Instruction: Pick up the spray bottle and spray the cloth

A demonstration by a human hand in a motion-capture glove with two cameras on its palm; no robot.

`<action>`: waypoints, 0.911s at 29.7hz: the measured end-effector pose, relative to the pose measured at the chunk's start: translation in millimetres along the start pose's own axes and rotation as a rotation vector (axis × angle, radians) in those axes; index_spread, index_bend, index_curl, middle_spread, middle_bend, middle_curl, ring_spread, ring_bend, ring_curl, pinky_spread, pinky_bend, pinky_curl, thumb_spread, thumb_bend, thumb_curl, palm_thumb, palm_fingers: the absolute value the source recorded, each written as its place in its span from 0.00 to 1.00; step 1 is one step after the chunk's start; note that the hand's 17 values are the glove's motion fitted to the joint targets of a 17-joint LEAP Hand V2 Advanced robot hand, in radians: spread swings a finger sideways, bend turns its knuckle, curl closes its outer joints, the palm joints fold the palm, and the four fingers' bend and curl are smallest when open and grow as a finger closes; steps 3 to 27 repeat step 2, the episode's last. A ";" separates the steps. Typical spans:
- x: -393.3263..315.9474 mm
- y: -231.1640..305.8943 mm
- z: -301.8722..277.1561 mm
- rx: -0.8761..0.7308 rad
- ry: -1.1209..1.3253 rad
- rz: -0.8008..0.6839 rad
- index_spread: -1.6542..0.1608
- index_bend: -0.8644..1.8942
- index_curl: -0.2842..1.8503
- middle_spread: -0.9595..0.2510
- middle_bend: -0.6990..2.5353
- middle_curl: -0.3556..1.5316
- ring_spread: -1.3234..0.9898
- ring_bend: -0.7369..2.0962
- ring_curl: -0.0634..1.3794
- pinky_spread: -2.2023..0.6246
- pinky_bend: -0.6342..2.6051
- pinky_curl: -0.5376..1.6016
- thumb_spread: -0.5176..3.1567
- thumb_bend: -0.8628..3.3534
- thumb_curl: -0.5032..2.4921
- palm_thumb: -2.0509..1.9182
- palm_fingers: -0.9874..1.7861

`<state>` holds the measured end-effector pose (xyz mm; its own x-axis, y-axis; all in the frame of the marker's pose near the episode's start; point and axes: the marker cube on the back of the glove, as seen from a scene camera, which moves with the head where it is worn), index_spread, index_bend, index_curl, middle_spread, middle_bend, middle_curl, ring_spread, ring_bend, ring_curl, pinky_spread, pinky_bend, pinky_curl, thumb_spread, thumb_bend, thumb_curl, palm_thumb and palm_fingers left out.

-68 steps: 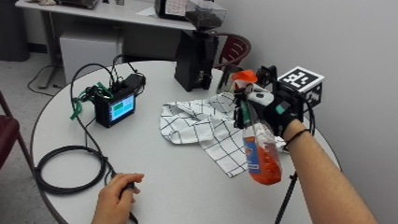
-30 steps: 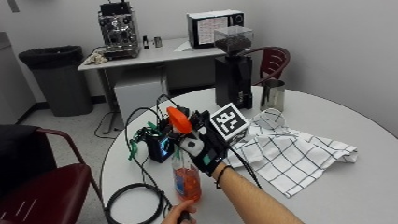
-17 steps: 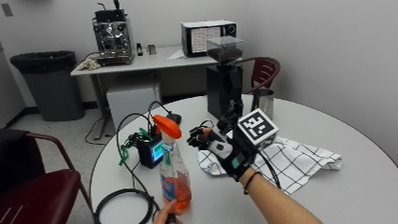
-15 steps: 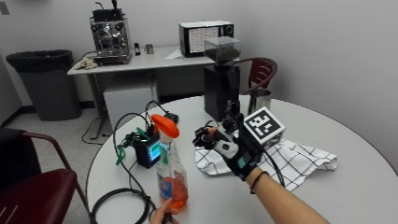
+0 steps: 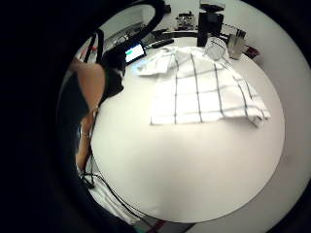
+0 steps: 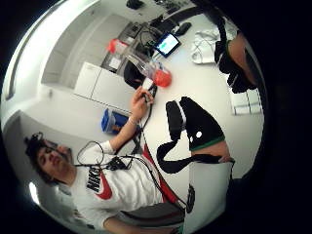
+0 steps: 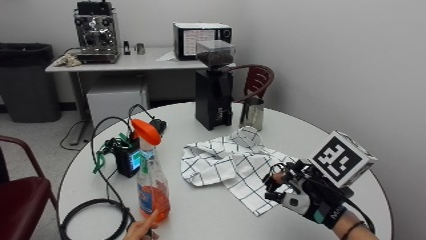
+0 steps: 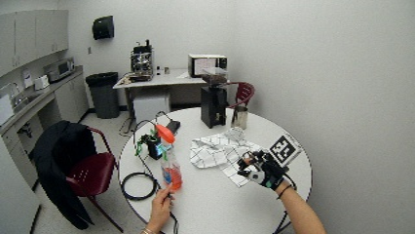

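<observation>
The spray bottle (image 7: 151, 182), clear with orange liquid and an orange top, stands upright on the round white table (image 7: 213, 215) at its near left. A bare left hand (image 7: 142, 229) touches its base. The checked white cloth (image 7: 226, 162) lies crumpled in the middle of the table. My gloved right hand (image 7: 298, 193) hovers at the near right, just past the cloth's near corner and well apart from the bottle, fingers loosely curled and holding nothing. In the little finger side palm view the cloth (image 5: 204, 87) lies spread below the palm. The thumb side palm view shows the bottle (image 6: 148, 73) with the bare hand (image 6: 141, 105).
A black coffee grinder (image 7: 214, 95), a metal cup (image 7: 251, 114) and a glass (image 7: 247, 136) stand behind the cloth. A small black device with a lit screen (image 7: 130, 160) and a coiled black cable (image 7: 93, 215) lie left of the bottle. A red chair (image 7: 16, 200) stands at the left.
My right hand has let go of the spray bottle and moved off to the right, near the cloth. The bottle now stands on the table with the bare hand at its base. The outside camera has shifted.
</observation>
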<state>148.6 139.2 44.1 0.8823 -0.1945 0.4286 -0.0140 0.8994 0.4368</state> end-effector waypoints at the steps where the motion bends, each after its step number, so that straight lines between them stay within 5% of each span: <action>1: 0.7 5.5 -0.9 -0.008 0.012 0.012 0.79 0.36 0.29 0.74 0.35 0.42 0.54 0.42 0.31 0.82 0.24 0.39 0.46 0.20 0.31 0.70 0.74; 27: 1.0 8.4 -1.6 -0.012 0.019 0.020 0.79 0.36 0.29 0.74 0.35 0.42 0.53 0.42 0.31 0.82 0.24 0.39 0.46 0.20 0.31 0.70 0.74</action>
